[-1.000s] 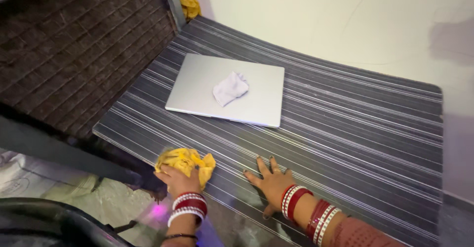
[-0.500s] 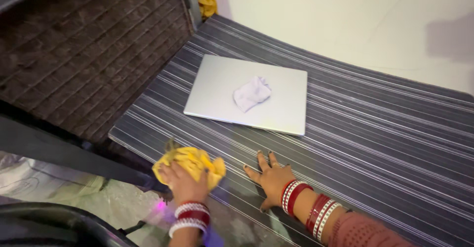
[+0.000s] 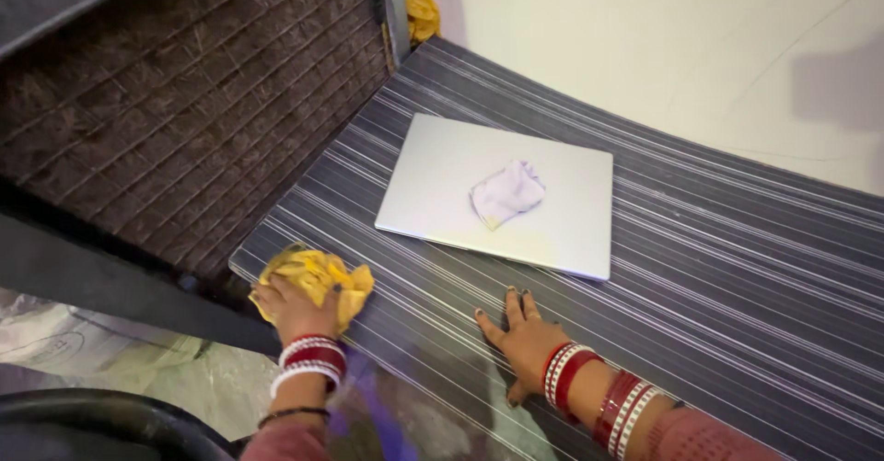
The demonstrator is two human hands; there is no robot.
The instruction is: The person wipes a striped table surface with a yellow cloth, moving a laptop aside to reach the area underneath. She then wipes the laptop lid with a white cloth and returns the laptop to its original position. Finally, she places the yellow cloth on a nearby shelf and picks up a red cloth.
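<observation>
Two hands low in frame. Left hand (image 3: pixel 293 310) clutches a bunched yellow cloth (image 3: pixel 318 275) at the striped table's (image 3: pixel 718 268) lower-left corner; no clear long axis. Right hand (image 3: pixel 520 332) lies flat, fingers spread. Cloth sits farther left than before. Closed silver laptop (image 3: pixel 433 185), centre, bears a white cloth (image 3: pixel 506 192).

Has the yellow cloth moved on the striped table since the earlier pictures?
Yes. The left hand has slid the yellow cloth along the near edge toward the left corner of the striped table, away from the right hand.

We see dim, warm indoor light, soft shadows on the pale wall (image 3: pixel 700 56), slight motion blur and wide-angle bending along the edges.
</observation>
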